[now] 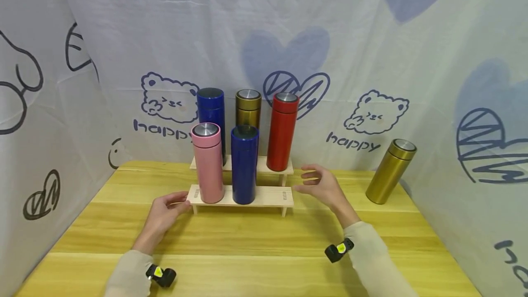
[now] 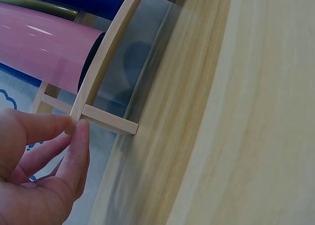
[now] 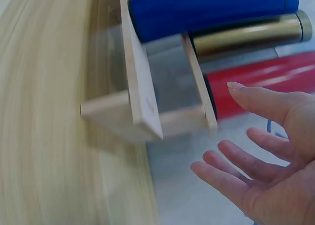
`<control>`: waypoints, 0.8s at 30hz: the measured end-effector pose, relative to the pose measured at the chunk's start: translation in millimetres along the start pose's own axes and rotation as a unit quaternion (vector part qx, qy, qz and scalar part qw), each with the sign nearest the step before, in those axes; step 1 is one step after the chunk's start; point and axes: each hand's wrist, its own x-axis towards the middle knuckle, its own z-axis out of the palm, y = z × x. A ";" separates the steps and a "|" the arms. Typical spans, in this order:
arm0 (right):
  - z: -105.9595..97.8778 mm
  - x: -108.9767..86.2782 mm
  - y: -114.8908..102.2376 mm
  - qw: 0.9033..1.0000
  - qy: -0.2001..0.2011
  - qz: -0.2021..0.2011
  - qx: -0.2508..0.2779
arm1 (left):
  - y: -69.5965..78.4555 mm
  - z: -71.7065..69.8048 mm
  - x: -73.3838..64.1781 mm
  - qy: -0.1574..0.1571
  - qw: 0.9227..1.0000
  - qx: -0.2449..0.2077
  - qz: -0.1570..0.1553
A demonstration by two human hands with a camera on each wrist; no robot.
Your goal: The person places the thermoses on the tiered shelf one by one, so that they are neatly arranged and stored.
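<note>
A two-tier wooden stand (image 1: pixel 268 195) holds several thermos bottles. On its lower front step are a pink bottle (image 1: pixel 209 164) and a blue bottle (image 1: pixel 244 166). Behind, on the upper step, stand another blue bottle (image 1: pixel 211 107), a gold bottle (image 1: pixel 248 107) and a red bottle (image 1: pixel 282 134). My left hand (image 1: pixel 162 217) pinches the left end of the lower step between thumb and finger, closest to the pink bottle (image 2: pixel 47 45). Off the stand's right end, my right hand (image 1: pixel 323 188) has its fingers spread and holds nothing; the right wrist view shows a gap to the wood.
A second gold bottle (image 1: pixel 389 173) stands by itself on the wooden table (image 1: pixel 247 260), near the right edge. A printed white cloth (image 1: pixel 354 49) hangs behind the table and along both sides.
</note>
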 end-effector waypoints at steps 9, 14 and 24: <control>-34.6 -8.3 26.6 0.999 0.019 0.023 -0.041 | 0.7 -0.1 -0.3 0.004 1.000 0.001 -0.005; -58.4 -14.4 42.0 0.997 0.032 0.036 -0.066 | 1.2 0.4 0.6 0.005 1.000 0.003 -0.003; -102.4 -26.4 71.2 0.992 0.062 0.064 -0.094 | -0.2 -0.1 1.9 0.012 1.000 0.011 0.004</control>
